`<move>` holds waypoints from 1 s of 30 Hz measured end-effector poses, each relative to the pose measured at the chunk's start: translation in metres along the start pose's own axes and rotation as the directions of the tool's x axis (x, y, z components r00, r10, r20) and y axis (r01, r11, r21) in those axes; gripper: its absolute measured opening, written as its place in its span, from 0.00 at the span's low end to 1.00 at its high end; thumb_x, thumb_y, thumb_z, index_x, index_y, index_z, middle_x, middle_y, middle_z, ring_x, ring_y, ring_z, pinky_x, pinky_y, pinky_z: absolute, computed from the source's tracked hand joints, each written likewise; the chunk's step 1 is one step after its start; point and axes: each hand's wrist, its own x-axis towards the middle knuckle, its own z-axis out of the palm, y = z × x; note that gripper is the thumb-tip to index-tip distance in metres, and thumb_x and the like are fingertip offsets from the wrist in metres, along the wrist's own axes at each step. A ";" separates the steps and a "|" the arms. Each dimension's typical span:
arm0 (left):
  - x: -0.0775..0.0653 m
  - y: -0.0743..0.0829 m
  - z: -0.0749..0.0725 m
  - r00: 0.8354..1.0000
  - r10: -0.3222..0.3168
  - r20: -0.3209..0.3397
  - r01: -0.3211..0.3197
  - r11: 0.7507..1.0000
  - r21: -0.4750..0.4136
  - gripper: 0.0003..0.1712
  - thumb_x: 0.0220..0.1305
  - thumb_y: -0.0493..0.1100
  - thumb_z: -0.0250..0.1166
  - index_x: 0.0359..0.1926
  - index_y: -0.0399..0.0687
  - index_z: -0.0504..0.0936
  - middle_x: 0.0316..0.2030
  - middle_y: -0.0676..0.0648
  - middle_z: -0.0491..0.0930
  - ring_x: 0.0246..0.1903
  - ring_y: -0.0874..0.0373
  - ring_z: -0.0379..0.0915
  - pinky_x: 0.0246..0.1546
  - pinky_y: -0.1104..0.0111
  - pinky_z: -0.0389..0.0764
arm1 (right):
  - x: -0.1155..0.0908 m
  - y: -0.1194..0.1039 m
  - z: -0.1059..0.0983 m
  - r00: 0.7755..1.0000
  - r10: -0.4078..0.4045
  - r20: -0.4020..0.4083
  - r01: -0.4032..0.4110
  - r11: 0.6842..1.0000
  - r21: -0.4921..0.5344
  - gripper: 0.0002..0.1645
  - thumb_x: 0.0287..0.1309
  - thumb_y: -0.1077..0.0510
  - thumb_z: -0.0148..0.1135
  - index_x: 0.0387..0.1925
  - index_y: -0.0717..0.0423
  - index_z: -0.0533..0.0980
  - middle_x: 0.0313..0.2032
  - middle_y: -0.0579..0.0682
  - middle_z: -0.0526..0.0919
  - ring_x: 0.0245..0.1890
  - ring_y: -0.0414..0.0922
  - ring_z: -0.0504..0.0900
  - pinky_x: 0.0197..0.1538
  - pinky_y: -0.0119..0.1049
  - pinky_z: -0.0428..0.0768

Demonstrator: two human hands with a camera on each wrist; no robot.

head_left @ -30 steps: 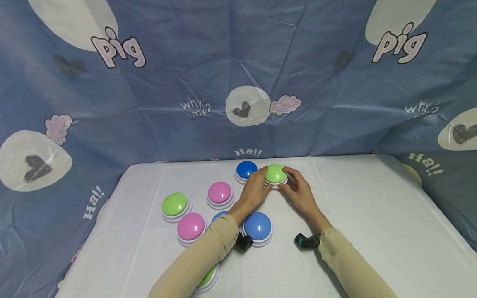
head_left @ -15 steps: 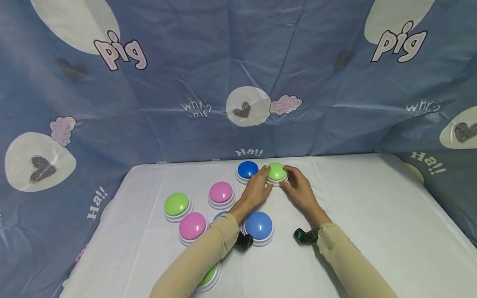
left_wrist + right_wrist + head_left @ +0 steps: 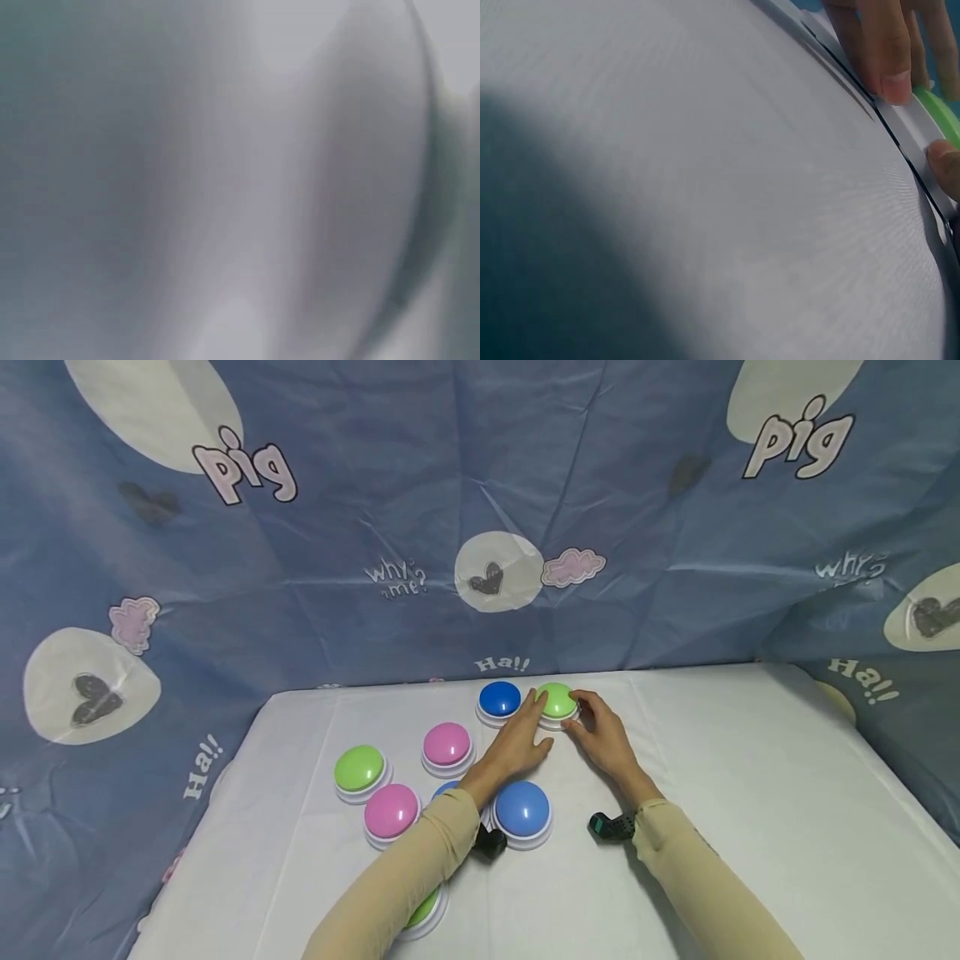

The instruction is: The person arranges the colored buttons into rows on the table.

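Note:
A push button with a green dome [image 3: 556, 700] and white base sits at the back of the table, right of a dark blue button [image 3: 499, 699]. My right hand [image 3: 606, 743] holds its right side, index finger at the back and thumb at the front of the base. In the right wrist view a thumb [image 3: 943, 163] lies against the white base [image 3: 909, 127]. My left hand [image 3: 517, 742] is between the two buttons, fingers extended along the green one's left edge and thumb spread apart from it. The left wrist view is a blur of white and grey.
Further left stand two pink buttons [image 3: 447, 743] and another green button [image 3: 358, 768]. A lighter blue button [image 3: 522, 810] is in front of my left wrist. My left sleeve partly covers one more blue and one more green button [image 3: 423, 910]. A blue printed cloth [image 3: 630, 627] hangs behind the white table [image 3: 765, 793].
The green button has shifted slightly toward the back edge, level with the dark blue one. My left thumb has moved away from its base, while the right hand stays at its side.

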 end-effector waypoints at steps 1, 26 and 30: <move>-0.001 0.000 0.000 1.000 0.000 0.004 0.000 1.000 -0.003 0.45 0.62 0.45 0.62 0.73 0.44 0.48 0.73 0.36 0.46 0.71 0.46 0.50 0.70 0.59 0.59 | 0.000 0.000 0.001 1.000 0.001 0.000 -0.001 1.000 -0.003 0.32 0.57 0.57 0.64 0.61 0.57 0.65 0.62 0.58 0.70 0.64 0.55 0.70 0.67 0.44 0.68; -0.060 -0.013 -0.049 0.989 0.113 -0.090 -0.140 0.905 -0.401 0.35 0.66 0.40 0.58 0.71 0.44 0.57 0.68 0.43 0.62 0.63 0.49 0.67 0.57 0.65 0.76 | -0.001 -0.013 0.008 0.998 0.048 -0.052 -0.053 0.994 -0.099 0.34 0.57 0.52 0.64 0.62 0.59 0.63 0.60 0.61 0.72 0.60 0.57 0.73 0.65 0.51 0.68; -0.087 -0.024 -0.067 0.981 0.088 -0.174 -0.160 0.875 -0.457 0.27 0.66 0.40 0.59 0.65 0.49 0.68 0.61 0.47 0.73 0.55 0.54 0.75 0.54 0.66 0.78 | -0.001 -0.012 0.008 0.998 0.045 -0.052 -0.049 0.994 -0.095 0.35 0.58 0.53 0.64 0.62 0.60 0.63 0.60 0.61 0.71 0.61 0.57 0.72 0.65 0.50 0.68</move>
